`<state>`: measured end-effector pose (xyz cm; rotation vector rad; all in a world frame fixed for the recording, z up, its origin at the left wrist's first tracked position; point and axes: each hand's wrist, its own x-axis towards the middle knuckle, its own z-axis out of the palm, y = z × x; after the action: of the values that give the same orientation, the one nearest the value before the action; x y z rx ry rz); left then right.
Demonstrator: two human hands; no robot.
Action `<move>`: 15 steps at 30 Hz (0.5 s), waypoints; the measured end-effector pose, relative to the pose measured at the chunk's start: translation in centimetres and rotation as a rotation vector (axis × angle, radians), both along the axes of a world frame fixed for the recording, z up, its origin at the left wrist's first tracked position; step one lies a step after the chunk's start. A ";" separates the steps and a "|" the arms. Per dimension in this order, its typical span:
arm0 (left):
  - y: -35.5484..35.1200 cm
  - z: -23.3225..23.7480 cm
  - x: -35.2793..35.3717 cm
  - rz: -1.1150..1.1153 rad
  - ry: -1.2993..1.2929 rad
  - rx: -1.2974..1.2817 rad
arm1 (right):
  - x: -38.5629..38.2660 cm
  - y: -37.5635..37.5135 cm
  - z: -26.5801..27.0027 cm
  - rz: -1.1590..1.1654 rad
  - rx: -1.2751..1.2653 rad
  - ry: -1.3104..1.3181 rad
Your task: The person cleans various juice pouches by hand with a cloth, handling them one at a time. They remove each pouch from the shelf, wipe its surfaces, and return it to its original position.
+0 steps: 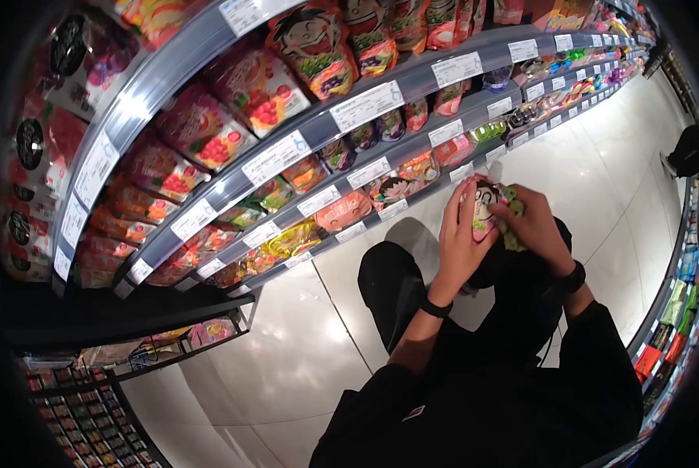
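Above my knees, both of my hands are close together around small candy pouches. My left hand (460,234) is closed on a pink pouch (484,204) printed with a cartoon face. My right hand (538,230) curls around a green packet (513,238), partly hidden under its fingers. The right thumb lies against the side of the pink pouch. Cartoon-face bags (396,186) sit on the lowest shelf just beyond my hands.
A curved store shelf (275,160) with price tags and bagged candy fills the left and top. Packets line another shelf (661,335) at right. A small rack (92,421) stands lower left. A dark-clad person (686,152) is at far right on the tiled floor (287,343).
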<state>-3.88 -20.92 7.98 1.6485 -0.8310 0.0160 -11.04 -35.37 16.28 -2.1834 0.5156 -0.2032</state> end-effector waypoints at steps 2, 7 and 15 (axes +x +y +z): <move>-2.0 0.8 1.5 -0.062 0.218 -0.116 | 0.9 -3.0 0.0 -0.056 0.145 0.018; -7.5 -1.3 6.6 -0.095 0.431 -0.140 | 4.4 -10.5 -2.1 0.049 0.188 -0.106; -19.7 -3.1 12.8 0.143 0.409 -0.267 | 11.4 -19.2 -6.3 -0.140 0.365 -0.290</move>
<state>8.88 -40.67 4.89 1.3906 -0.3807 -0.1035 0.38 -54.55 9.99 -1.7289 0.4964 -0.4567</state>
